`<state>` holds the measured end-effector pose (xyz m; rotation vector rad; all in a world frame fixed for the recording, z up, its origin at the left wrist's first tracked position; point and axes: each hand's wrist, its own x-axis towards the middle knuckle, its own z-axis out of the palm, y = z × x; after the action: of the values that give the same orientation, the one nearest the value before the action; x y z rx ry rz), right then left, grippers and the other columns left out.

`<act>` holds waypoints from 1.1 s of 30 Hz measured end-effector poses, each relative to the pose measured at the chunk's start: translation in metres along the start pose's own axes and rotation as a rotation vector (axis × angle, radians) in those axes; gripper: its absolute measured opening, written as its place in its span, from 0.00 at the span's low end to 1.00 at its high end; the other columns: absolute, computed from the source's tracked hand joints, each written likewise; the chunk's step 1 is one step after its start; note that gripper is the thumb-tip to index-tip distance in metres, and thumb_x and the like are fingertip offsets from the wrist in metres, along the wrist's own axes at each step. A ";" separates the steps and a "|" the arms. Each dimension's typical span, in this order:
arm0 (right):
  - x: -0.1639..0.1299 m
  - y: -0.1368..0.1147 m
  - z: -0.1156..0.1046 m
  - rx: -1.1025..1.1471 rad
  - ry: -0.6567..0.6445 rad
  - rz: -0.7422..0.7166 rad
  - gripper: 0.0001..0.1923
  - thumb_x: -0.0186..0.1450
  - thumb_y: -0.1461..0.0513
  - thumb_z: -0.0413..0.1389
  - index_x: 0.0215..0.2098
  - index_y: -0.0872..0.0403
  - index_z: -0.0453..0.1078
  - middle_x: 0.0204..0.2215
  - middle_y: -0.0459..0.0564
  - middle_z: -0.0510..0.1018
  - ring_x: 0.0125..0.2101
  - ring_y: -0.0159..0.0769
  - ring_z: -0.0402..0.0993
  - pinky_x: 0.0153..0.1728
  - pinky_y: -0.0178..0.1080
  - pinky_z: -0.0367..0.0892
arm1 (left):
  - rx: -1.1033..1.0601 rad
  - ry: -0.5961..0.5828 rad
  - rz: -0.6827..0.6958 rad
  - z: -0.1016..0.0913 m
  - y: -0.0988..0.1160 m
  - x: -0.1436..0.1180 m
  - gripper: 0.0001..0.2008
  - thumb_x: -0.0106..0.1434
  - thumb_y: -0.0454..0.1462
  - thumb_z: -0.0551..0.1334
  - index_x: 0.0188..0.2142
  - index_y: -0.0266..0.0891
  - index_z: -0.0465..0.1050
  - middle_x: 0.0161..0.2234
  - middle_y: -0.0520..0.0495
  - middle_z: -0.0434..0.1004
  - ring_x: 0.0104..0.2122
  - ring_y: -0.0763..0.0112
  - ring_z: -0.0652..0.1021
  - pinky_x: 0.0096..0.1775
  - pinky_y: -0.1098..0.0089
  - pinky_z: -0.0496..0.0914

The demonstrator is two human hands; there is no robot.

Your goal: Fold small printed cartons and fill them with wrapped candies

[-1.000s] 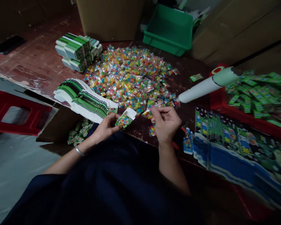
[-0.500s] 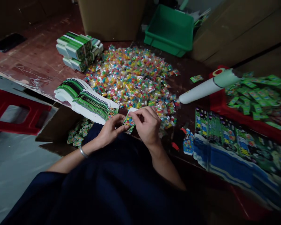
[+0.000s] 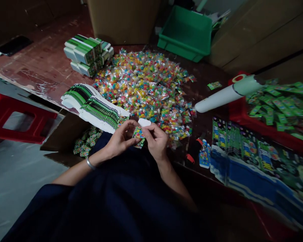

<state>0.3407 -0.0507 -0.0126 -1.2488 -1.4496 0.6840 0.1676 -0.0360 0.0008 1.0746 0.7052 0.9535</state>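
Observation:
Between my two hands is a small green printed candy box (image 3: 138, 133) with a white flap standing up at its top. My left hand (image 3: 121, 137) grips the box from the left, thumb across its front. My right hand (image 3: 156, 139) pinches its right side near the flap. Just behind them lies a large heap of clear candy packets (image 3: 146, 84) full of colourful sweets. A fanned row of flat green-and-white cartons (image 3: 98, 109) reaches almost to my left fingers. Below it, an open cardboard box (image 3: 58, 134) contains several small filled boxes (image 3: 87, 143).
Bundled carton stacks (image 3: 83, 50) and a green bin (image 3: 185, 33) stand at the back. To the right are a white tube (image 3: 217, 99), a red crate (image 3: 255, 121) of green packs, blue printed sheets (image 3: 255, 174) and a red-and-black cutter (image 3: 194, 151). A red stool (image 3: 22, 131) is at left.
My right hand has moved down and slightly left along the box, so more of the white flap shows. The whole view has shifted slightly.

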 end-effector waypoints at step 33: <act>0.016 -0.024 -0.008 0.071 -0.215 -0.018 0.11 0.74 0.57 0.58 0.35 0.50 0.79 0.39 0.49 0.84 0.42 0.37 0.81 0.46 0.42 0.76 | 0.242 -0.010 -0.014 -0.026 0.014 -0.013 0.16 0.66 0.40 0.70 0.51 0.39 0.74 0.46 0.44 0.77 0.33 0.73 0.77 0.34 0.73 0.75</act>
<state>0.3421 -0.0443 0.0172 -1.1333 -1.5949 0.8715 0.1363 -0.0348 0.0057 1.2832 0.8343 0.8650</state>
